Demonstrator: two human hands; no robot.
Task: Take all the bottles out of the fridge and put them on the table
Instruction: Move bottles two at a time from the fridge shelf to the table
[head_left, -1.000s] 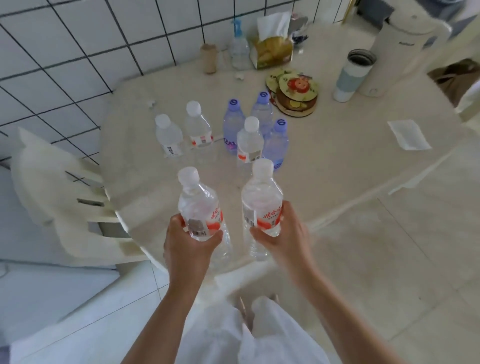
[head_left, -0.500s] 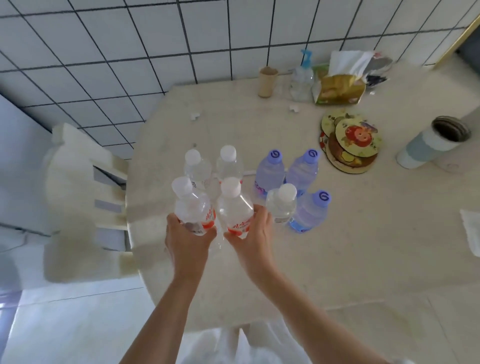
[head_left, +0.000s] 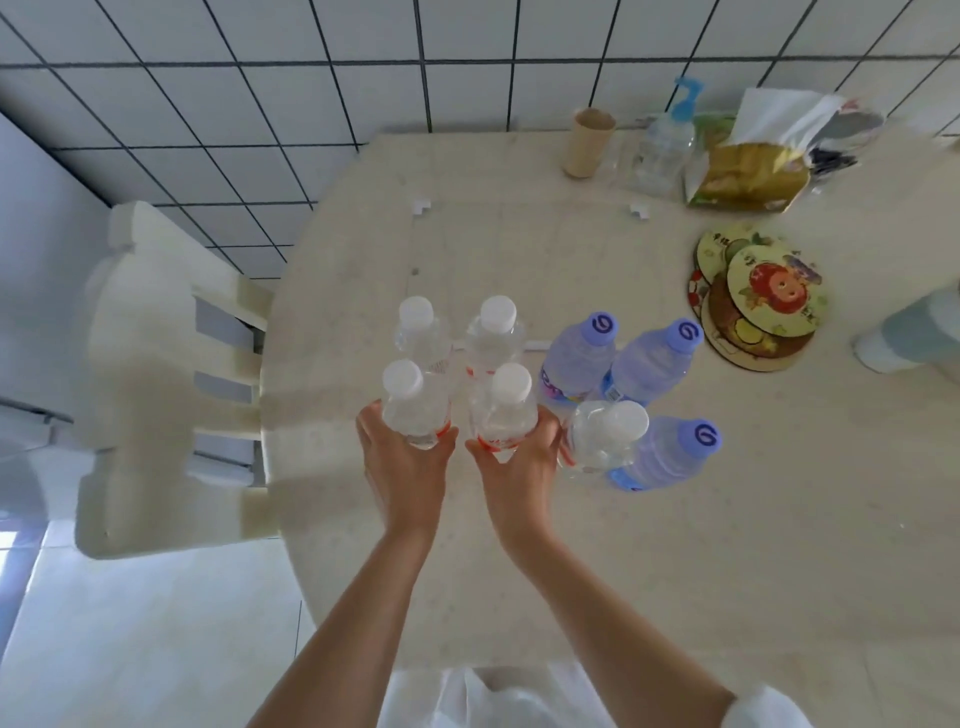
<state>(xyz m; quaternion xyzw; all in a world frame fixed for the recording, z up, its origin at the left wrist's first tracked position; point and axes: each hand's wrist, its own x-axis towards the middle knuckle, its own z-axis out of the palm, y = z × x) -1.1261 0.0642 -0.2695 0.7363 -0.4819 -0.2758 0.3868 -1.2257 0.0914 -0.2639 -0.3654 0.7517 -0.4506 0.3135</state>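
two hands each grip a clear bottle w/ water: left hand (head_left: 402, 470) bottle a (head_left: 415, 410); right hand (head_left: 519, 475) bottle b (head_left: 506, 415)

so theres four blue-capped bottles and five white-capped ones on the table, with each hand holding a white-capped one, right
Not quite: the head view shows three blue-capped bottles, not four. The rest holds: five white-capped bottles, with the left hand holding one and the right hand holding another over the table.
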